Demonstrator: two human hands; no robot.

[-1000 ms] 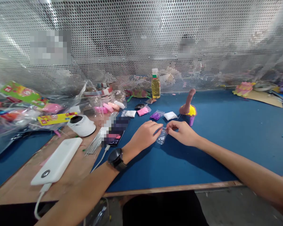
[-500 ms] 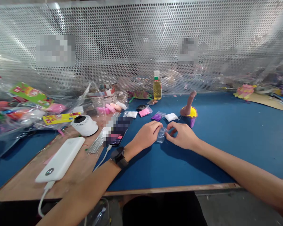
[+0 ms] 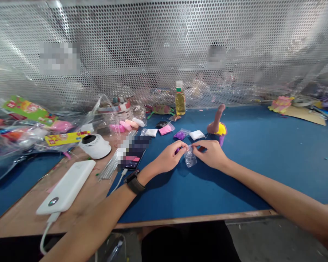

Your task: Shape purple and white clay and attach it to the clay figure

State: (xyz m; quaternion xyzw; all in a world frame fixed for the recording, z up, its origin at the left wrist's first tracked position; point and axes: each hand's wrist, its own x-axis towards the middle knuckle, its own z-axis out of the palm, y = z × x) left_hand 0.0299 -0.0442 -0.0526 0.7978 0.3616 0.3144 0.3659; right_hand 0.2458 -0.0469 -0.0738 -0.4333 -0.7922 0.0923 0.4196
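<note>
A small clear plastic bag (image 3: 190, 158) hangs by its top edge between my two hands, above the blue mat. My left hand (image 3: 171, 155) pinches one upper corner; a bit of purple shows behind its fingers. The other upper corner is pinched by my right hand (image 3: 211, 154). Just beyond them lie a purple packet (image 3: 181, 134), a white packet (image 3: 197, 135) and a pink packet (image 3: 166, 128). Behind my right hand stands a figure with a brown upright part (image 3: 218, 118) on a yellow and purple base.
A bottle of yellow liquid (image 3: 180, 100) stands by the perforated metal screen (image 3: 153, 47). To the left are a phone (image 3: 135, 156), thin wires (image 3: 112, 160), a white power bank (image 3: 67, 187), a white round device (image 3: 95, 146) and a heap of plastic-wrapped packs (image 3: 30, 109).
The clear bag, bunched between my fingers before, now hangs flatter and more spread out. My hands have shifted slightly, and the whole view has moved a little.
</note>
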